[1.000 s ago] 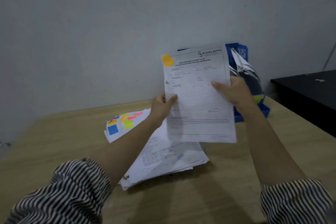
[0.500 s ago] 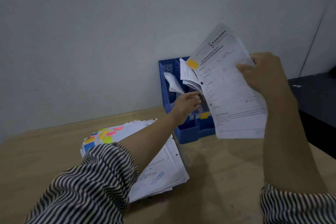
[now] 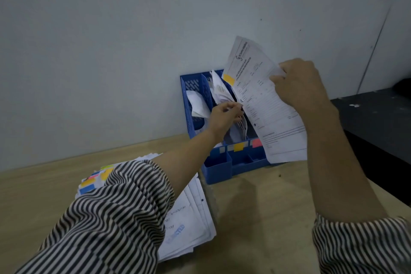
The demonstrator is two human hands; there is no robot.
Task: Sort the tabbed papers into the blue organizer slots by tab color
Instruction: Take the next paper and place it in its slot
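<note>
White printed form (image 3: 266, 104) with an orange tab (image 3: 228, 78); blue slotted organizer (image 3: 195, 87) wearing yellow (image 3: 238, 146) and pink labels (image 3: 257, 143); black-and-white striped sleeves (image 3: 115, 213); at eight o'clock, white stack (image 3: 191, 218) tabbed multicoloured; tan desk (image 3: 255, 218); grey wall (image 3: 111, 40).

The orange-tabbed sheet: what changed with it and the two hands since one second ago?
The left hand let go of the orange-tabbed sheet and reached into the blue organizer, parting filed papers. The right hand carried the sheet over the slots, tilted. The stack on the table stayed.
</note>
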